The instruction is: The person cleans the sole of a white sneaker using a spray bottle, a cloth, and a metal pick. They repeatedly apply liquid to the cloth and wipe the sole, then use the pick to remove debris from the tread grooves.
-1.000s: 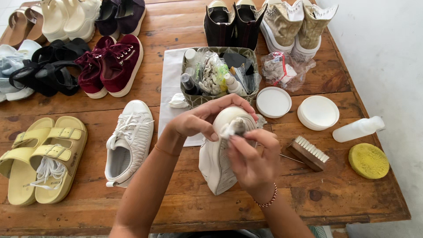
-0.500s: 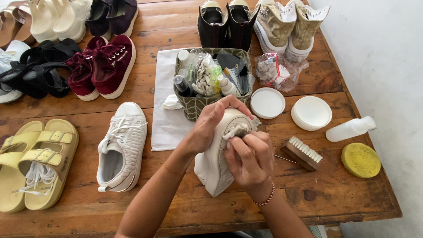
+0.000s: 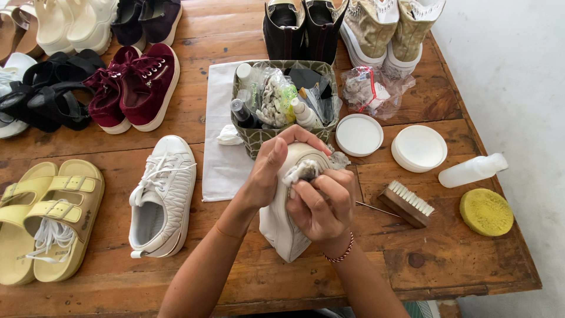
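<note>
White sneaker [image 3: 282, 227] gripped by left hand [image 3: 268, 171], right hand [image 3: 322, 206] fingers clamped on cloth [image 3: 301, 171]

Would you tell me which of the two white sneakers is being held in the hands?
The white sneaker at centre, gripped by the left hand; the right hand presses a cloth to it. Its mate lies untouched, laced, further left.

A home shoe-cleaning station is indicated: a worn wooden plank bench [image 3: 412, 271] crowded with paired shoes, a wooden bristle brush [image 3: 406, 203], and a patterned basket of supplies [image 3: 253, 136].
</note>
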